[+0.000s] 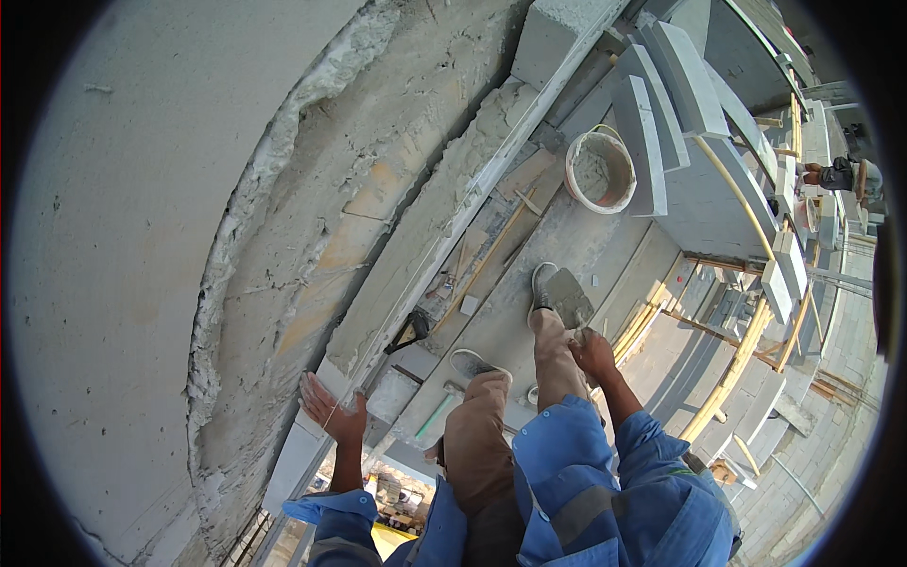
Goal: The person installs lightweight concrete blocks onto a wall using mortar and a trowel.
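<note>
Head view: one trowel in right hand; one bucket.

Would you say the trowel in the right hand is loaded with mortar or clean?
Loaded: the trowel held in the right hand carries a grey heap of mortar on its blade, above the plank walkway.

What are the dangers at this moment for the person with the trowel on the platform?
1. The trowel in the right hand carries mortar and is tilted, so mortar may slide off onto the shoe below it.
2. The left hand rests on the wall block at the platform's edge, where open space shows below; leaning there might cost balance.
3. Loose tools and scraps lie on the planks near the feet, a likely trip hazard.
</note>
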The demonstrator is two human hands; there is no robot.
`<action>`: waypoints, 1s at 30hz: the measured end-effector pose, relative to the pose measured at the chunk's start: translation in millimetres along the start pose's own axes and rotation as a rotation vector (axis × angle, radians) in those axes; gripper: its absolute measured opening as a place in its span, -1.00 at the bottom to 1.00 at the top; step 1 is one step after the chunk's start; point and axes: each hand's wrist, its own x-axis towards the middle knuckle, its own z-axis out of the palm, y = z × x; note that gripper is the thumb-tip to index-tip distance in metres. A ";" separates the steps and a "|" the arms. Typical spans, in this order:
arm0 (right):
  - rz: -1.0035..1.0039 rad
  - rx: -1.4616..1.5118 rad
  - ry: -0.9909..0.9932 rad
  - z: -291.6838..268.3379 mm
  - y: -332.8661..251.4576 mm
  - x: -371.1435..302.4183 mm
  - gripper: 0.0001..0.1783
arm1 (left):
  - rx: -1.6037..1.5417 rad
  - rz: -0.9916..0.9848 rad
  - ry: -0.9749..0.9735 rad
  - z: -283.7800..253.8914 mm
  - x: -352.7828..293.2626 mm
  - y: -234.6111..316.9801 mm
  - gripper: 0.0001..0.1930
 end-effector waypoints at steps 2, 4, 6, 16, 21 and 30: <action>0.033 0.004 0.046 -18.6 3.1 12.6 -0.45 | -0.015 -0.104 -0.053 -8.9 -10.4 15.8 0.07; -0.032 0.074 0.044 -36.7 -9.7 19.7 -0.49 | -0.050 -0.088 -0.084 -23.4 -28.1 50.1 0.09; -0.333 0.326 0.351 -55.6 -40.5 23.9 -0.55 | -0.201 -0.017 -0.028 -36.4 -38.9 91.7 0.01; -0.412 0.683 -0.129 -67.4 -70.4 91.6 -0.48 | -0.087 0.198 -0.017 -111.9 155.1 326.0 -0.53; -0.031 0.292 0.044 -88.7 57.8 223.1 -0.55 | -0.064 0.259 -0.298 -92.8 181.5 303.4 -0.77; 0.294 -0.227 -0.044 -104.9 188.3 465.2 -0.60 | 0.195 0.084 -0.444 -115.3 106.7 215.6 -0.76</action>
